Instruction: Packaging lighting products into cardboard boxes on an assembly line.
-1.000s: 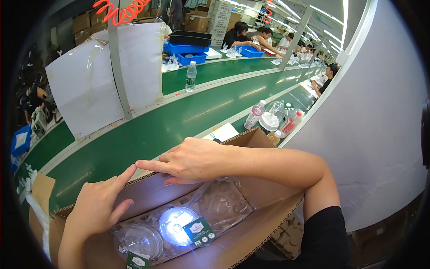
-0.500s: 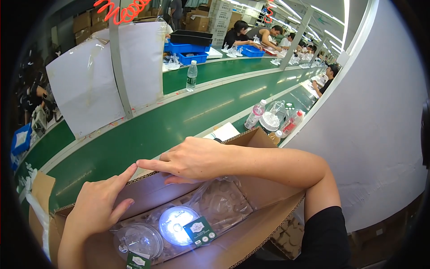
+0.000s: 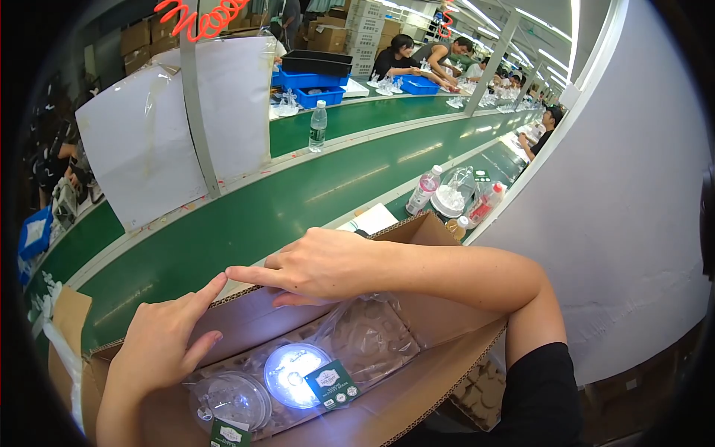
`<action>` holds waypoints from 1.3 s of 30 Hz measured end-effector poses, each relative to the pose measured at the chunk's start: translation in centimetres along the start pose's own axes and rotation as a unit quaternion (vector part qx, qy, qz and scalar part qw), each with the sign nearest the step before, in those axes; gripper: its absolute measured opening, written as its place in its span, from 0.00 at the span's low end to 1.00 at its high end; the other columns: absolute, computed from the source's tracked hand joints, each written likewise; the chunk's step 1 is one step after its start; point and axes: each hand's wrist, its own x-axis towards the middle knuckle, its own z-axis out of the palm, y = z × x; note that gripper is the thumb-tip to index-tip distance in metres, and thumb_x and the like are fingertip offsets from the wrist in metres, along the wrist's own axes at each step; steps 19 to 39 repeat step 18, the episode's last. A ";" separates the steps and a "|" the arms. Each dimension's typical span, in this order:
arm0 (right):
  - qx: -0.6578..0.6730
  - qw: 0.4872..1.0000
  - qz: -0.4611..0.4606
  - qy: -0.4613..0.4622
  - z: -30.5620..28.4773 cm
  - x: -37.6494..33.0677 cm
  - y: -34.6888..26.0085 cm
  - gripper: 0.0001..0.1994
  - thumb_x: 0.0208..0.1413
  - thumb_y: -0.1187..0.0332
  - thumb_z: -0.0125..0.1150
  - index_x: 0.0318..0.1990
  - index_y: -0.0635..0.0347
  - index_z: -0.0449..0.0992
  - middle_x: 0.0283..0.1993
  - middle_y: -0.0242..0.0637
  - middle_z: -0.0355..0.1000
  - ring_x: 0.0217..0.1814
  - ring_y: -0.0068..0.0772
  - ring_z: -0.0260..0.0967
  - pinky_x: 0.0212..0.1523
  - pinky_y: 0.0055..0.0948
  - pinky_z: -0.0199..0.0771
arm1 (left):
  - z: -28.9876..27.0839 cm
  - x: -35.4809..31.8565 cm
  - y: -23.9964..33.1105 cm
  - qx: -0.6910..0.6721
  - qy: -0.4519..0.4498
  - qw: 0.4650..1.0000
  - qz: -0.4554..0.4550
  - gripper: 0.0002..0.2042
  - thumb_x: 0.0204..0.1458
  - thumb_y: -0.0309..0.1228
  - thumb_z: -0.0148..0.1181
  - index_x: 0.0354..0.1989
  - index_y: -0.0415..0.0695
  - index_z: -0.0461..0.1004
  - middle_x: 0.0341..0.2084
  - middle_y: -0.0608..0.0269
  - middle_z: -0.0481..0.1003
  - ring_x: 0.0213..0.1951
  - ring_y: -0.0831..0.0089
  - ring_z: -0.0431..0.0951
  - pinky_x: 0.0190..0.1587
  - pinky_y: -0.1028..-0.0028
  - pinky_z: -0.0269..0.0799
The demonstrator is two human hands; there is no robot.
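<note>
Over an open cardboard box [image 3: 465, 350], my left hand [image 3: 162, 335] is open, its index finger stretched out and its thumb apart. My right hand [image 3: 316, 264] reaches across the far wall of the box with its index finger extended and other fingers partly bent. The two index fingertips meet, and neither hand holds anything. Down in the box, a round clear dome [image 3: 298, 375] glows bluish white, with a green card tag [image 3: 332, 383] on it. To its left lies another clear dome [image 3: 238, 398], unlit, with a green tag [image 3: 229, 432]. Clear plastic film [image 3: 365, 335] covers the tray beside them.
A green conveyor belt [image 3: 261, 216] runs beyond the box. To the right stand a pink-labelled bottle [image 3: 424, 190], a clear-domed item with a white base [image 3: 450, 200] and a red bottle [image 3: 484, 205]. A water bottle [image 3: 318, 128] stands farther off. Co-workers sit along the far bench.
My hands and the box contents keep their places. Far off, the co-workers at the bench have shifted slightly.
</note>
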 end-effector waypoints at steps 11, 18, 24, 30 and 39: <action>0.004 1.000 -0.003 0.009 0.1 0.0 0.1 0.36 0.61 0.51 0.64 0.73 0.52 0.58 0.32 0.34 0.79 0.31 0.42 0.80 0.29 0.37 0.79 | -0.1 0.1 0.2 0.001 -0.002 1.000 -0.002 0.40 0.49 0.32 0.70 0.73 0.46 0.62 0.39 0.55 0.80 0.34 0.55 0.81 0.34 0.61 0.75; 0.001 1.000 0.001 0.004 -0.1 -0.1 0.0 0.37 0.61 0.51 0.64 0.73 0.52 0.57 0.31 0.35 0.79 0.31 0.43 0.80 0.29 0.38 0.79 | -0.2 0.2 0.1 -0.001 0.003 1.000 0.005 0.40 0.49 0.32 0.70 0.73 0.46 0.62 0.42 0.53 0.81 0.35 0.55 0.82 0.36 0.61 0.75; 0.001 1.000 0.001 0.004 -0.1 -0.1 0.0 0.37 0.61 0.51 0.64 0.73 0.52 0.57 0.31 0.35 0.79 0.31 0.43 0.80 0.29 0.38 0.79 | -0.2 0.2 0.1 -0.001 0.003 1.000 0.005 0.40 0.49 0.32 0.70 0.73 0.46 0.62 0.42 0.53 0.81 0.35 0.55 0.82 0.36 0.61 0.75; 0.001 1.000 0.001 0.004 -0.1 -0.1 0.0 0.37 0.61 0.51 0.64 0.73 0.52 0.57 0.31 0.35 0.79 0.31 0.43 0.80 0.29 0.38 0.79 | -0.2 0.2 0.1 -0.001 0.003 1.000 0.005 0.40 0.49 0.32 0.70 0.73 0.46 0.62 0.42 0.53 0.81 0.35 0.55 0.82 0.36 0.61 0.75; 0.001 1.000 0.001 0.004 -0.1 -0.1 0.0 0.37 0.61 0.51 0.64 0.73 0.52 0.57 0.31 0.35 0.79 0.31 0.43 0.80 0.29 0.38 0.79 | -0.2 0.2 0.1 -0.001 0.003 1.000 0.005 0.40 0.49 0.32 0.70 0.73 0.46 0.62 0.42 0.53 0.81 0.35 0.55 0.82 0.36 0.61 0.75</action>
